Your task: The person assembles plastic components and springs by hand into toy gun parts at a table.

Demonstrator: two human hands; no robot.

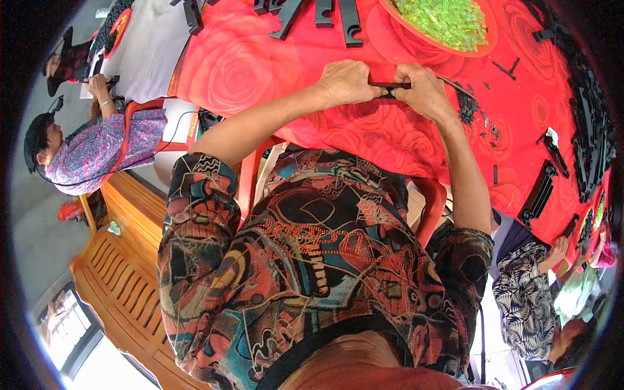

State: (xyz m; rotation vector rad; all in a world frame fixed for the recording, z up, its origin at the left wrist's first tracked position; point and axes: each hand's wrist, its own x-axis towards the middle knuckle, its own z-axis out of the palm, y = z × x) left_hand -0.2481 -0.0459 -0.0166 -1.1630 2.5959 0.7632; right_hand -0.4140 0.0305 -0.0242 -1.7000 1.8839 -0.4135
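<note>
Over the red rose-patterned tablecloth [390,140], my left hand [348,82] and my right hand [422,91] meet, both closed. Between them they grip a narrow black plastic part [391,85], one hand at each end. The fingers cover much of it, so its full shape is hidden. A thin dark stick [457,86] lies beside my right hand. Just past it is a small pile of black plastic scraps [467,108], with more bits scattered nearby.
An orange basin [492,34] of green translucent pieces [445,23] stands beyond my hands. Long black hooked parts [349,23] lie at the far edge. Many black parts [585,143] are heaped at right. Other people [97,146] sit left and right; a wooden bench [123,273] is behind left.
</note>
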